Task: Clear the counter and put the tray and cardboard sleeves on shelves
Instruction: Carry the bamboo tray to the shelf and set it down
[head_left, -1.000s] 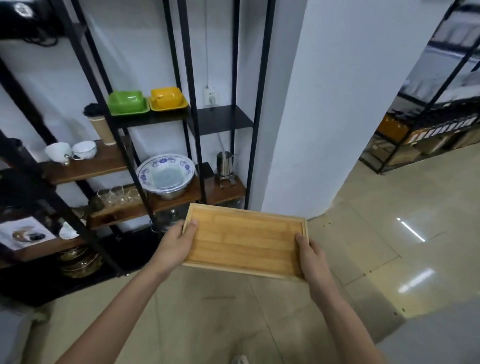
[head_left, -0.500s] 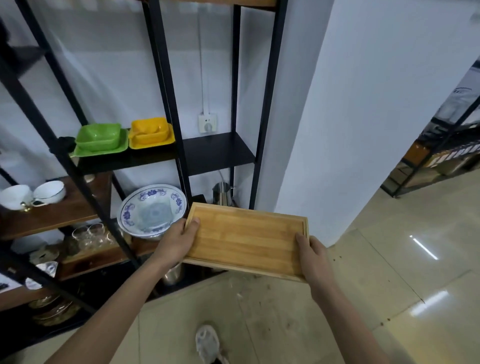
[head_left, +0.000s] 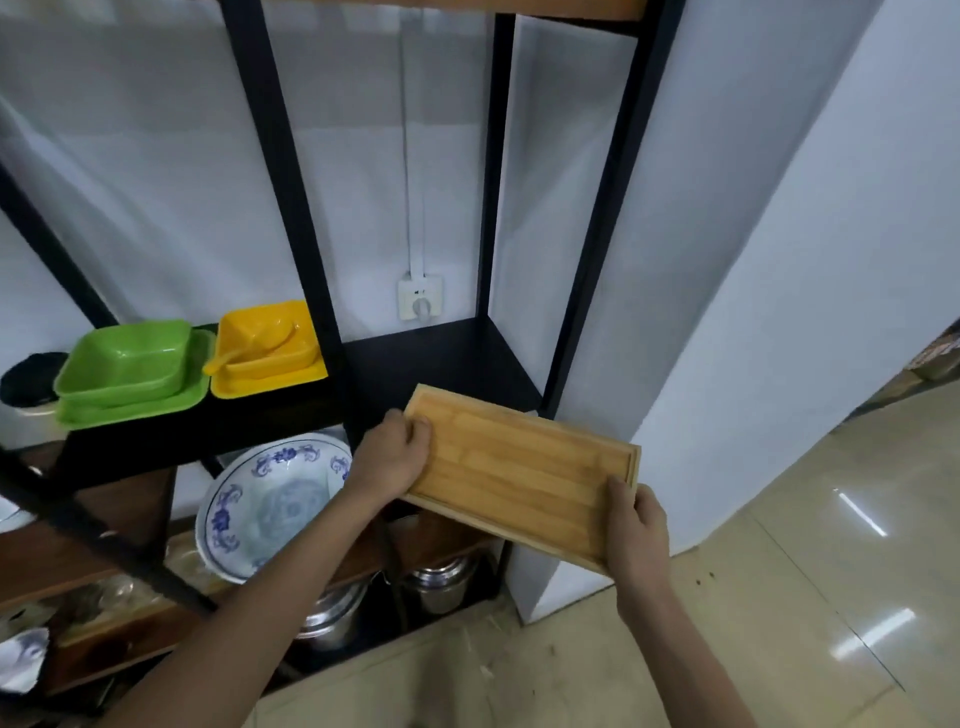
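Note:
A rectangular bamboo tray (head_left: 519, 467) is held in the air in front of a black metal shelving unit. My left hand (head_left: 392, 457) grips its far left corner and my right hand (head_left: 636, 525) grips its near right corner. The tray is tilted, with its far left end just over the front edge of a bare black shelf (head_left: 441, 358). No cardboard sleeves are visible.
On the same black shelf, to the left, stand a yellow dish (head_left: 267, 348) and a green dish (head_left: 130, 371). Below are a blue-patterned bowl (head_left: 265, 504) and steel pots (head_left: 441, 587). Black uprights (head_left: 608, 208) frame the shelf bay. A white pillar (head_left: 779, 312) stands to the right.
I have stepped closer to the shelving. The tray has risen and turned, and its left end now reaches the black shelf's front edge. Both hands keep their grip.

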